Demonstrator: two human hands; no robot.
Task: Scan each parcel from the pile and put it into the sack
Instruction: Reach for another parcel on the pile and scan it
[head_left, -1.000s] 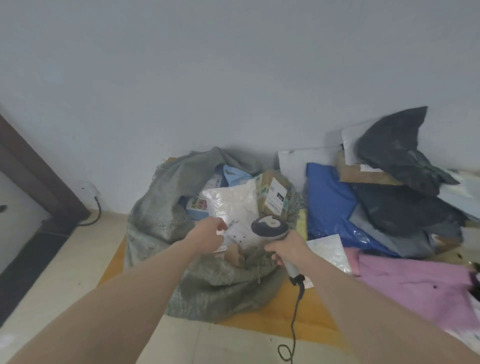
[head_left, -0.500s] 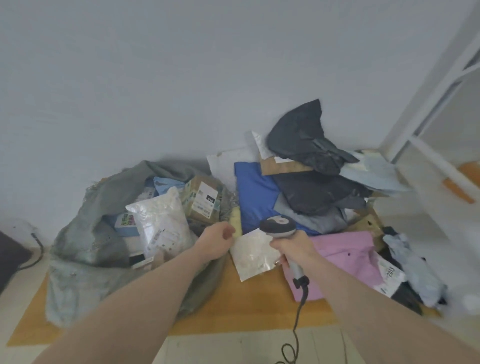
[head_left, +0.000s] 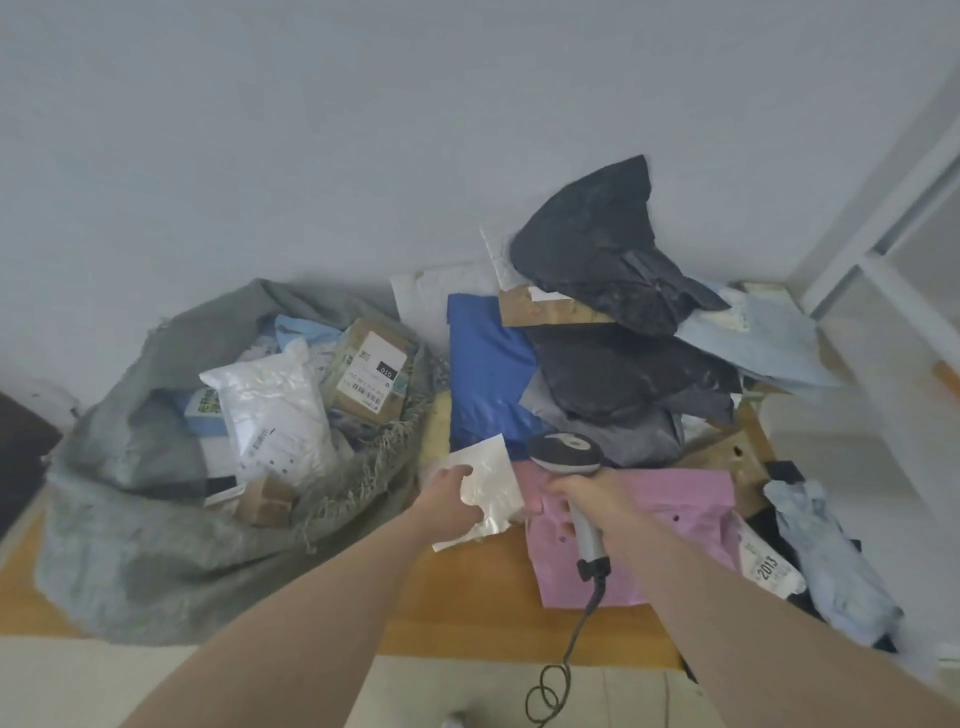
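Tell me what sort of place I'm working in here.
Probably an informal parcel sorting corner, on the floor of a plain room. A heap of soft plastic mailer bags lies against the bare wall, a grey woven sack holds labelled parcels, and the right hand holds a corded handheld barcode scanner.

A small white parcel (head_left: 485, 486) lies flat between the full grey sack (head_left: 156, 519) and the parcel pile (head_left: 623, 364).

Soft, even daylight, brighter on my right by the white frame (head_left: 883, 218). Shadows faint. Mild glare on the white parcel (head_left: 275, 410). Whole view slightly blurred, edges bowed by the wide lens, my forearms smeared.
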